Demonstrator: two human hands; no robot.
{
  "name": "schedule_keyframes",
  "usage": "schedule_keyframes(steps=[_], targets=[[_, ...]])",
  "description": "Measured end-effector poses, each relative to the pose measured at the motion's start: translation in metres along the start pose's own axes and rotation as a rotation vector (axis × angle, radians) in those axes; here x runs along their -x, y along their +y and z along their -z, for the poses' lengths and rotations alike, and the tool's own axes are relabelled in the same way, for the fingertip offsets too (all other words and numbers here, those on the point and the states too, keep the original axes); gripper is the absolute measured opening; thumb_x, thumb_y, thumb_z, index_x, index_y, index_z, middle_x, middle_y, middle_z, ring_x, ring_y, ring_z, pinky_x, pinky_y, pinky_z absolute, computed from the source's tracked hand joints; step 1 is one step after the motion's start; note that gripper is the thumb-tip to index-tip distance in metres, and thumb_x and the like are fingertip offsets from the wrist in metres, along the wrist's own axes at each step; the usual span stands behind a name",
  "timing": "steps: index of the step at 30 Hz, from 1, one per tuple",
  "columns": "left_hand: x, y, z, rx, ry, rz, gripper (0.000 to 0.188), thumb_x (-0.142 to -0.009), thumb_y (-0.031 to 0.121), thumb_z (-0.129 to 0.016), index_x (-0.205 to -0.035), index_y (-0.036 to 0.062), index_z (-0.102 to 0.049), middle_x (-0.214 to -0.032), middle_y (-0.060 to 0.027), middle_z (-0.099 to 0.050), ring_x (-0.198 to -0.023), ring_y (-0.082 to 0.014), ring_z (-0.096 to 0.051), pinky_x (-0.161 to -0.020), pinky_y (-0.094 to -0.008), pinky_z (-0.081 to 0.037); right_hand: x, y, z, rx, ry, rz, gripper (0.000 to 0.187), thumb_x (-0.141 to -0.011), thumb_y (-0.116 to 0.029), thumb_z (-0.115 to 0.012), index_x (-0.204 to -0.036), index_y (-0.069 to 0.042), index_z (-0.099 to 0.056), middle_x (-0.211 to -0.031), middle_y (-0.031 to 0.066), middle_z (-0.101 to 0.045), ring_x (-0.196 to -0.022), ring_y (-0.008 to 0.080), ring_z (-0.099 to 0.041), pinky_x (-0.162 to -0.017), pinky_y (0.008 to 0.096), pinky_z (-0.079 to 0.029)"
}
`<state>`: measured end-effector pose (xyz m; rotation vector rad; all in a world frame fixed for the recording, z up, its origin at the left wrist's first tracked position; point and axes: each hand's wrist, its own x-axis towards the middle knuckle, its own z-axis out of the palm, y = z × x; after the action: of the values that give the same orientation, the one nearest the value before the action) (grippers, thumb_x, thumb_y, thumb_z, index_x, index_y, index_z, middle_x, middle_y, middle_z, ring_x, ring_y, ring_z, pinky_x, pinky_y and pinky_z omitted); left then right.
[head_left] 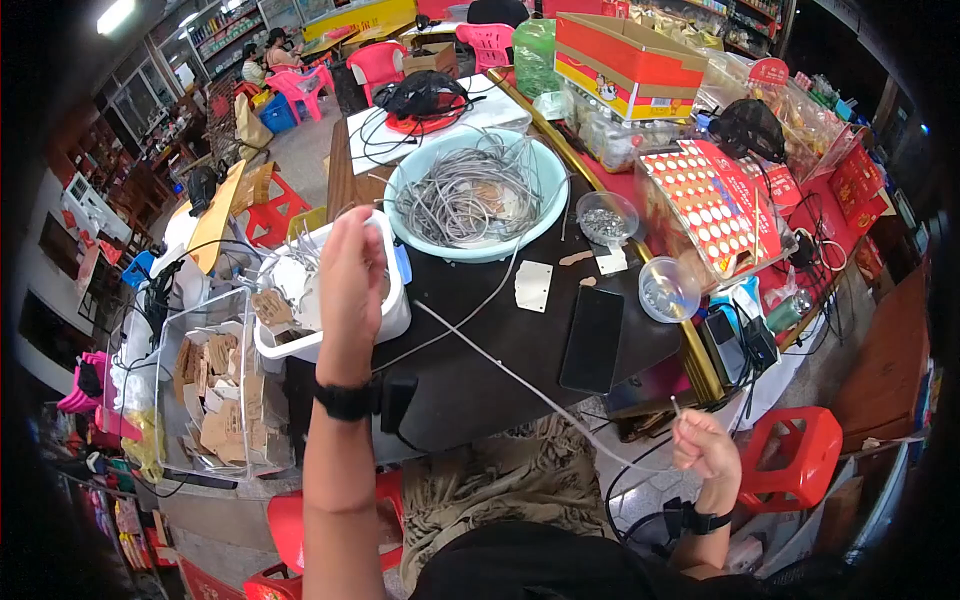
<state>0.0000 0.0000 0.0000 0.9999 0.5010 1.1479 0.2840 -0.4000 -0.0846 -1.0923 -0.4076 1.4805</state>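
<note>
- Just off the worktop's near right corner, the right hand [705, 447] is closing its fingers on the grey cable [500, 363], one cut end poking up beyond the fingertips.
- From that grip the cable is sagging toward the person, then rising over the near edge and running across the worktop [440, 405] to its other visible end, just beside the white tub [397, 325] at the left edge; that end is lying near the left hand [354, 275], to its right.
- The right forearm is coming in low, its wrist wearing a black band [705, 520]; the hand is turning its curled fingers inward.
- The left arm is reaching much farther, nearly straight, the hand standing raised in front of the white tub's right side. Its fingers are bending together; whether anything is sitting between them I cannot tell.
- Toward the worktop's far edge a pale blue basin [440, 250] is holding a tangle of grey cables [465, 190]; one strand is trailing out and crossing the held cable.
- Near the right edge a black phone [593, 340] is lying flat, a clear tub [668, 316] of small pieces standing just beyond it, and a cream card [533, 287] is resting to the phone's far left.
- Beyond the left edge a clear bin [247, 350] is holding cardboard scraps [225, 430].
</note>
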Motion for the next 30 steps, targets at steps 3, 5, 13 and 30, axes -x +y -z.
schedule_keyframes(steps=[3, 5, 13, 30], targets=[[-0.033, -0.019, -0.050, -0.710, -0.196, 0.051, 0.020, -0.096, 0.022, -0.050, -0.109, 0.0101, -0.059, -0.092, 0.0016, -0.060, -0.077, -0.0065, -0.051, -0.065, -0.0228, -0.041, -0.005, 0.015, -0.001, -0.051, -0.125, -0.077, 0.021, -0.097, -0.018, -0.049, -0.084, -0.002, -0.053, -0.056, -0.0054, -0.033, -0.046, 0.0057, -0.029, -0.044, 0.0227, -0.027], [-0.067, -0.059, -0.057, -1.022, -0.328, -0.097, 0.019, -0.090, 0.020, -0.056, -0.103, 0.0083, -0.064, -0.084, -0.0046, -0.065, -0.074, -0.0116, -0.058, -0.067, -0.0279, -0.047, -0.015, 0.027, -0.012, -0.132, -0.232, -0.151, 0.021, -0.098, -0.018, -0.049, -0.086, -0.002, -0.053, -0.057, -0.0062, -0.031, -0.047, 0.0050, -0.028, -0.045, 0.0228, -0.026], [-0.154, -0.160, -0.060, -1.516, -0.473, -0.267, 0.021, -0.075, 0.004, -0.059, -0.091, 0.0092, -0.072, -0.084, -0.0188, -0.068, -0.086, -0.0346, -0.064, -0.079, -0.0440, -0.051, -0.023, 0.063, -0.026, -0.043, -0.275, -0.287, 0.026, -0.098, -0.027, -0.051, -0.088, -0.003, -0.057, -0.061, -0.0068, -0.037, -0.053, 0.0043, -0.032, -0.048, 0.0205, -0.027], [-0.166, -0.194, -0.038, -1.891, -0.132, -0.310, 0.020, -0.083, 0.021, -0.062, -0.091, 0.0029, -0.064, -0.091, -0.0269, -0.059, -0.083, -0.0432, -0.063, -0.071, -0.0489, -0.053, -0.045, 0.069, -0.011, -0.049, -0.169, -0.274, 0.025, -0.098, -0.024, -0.050, -0.088, -0.002, -0.056, -0.060, -0.0064, -0.037, -0.052, 0.0038, -0.032, -0.047, 0.0205, -0.027]])
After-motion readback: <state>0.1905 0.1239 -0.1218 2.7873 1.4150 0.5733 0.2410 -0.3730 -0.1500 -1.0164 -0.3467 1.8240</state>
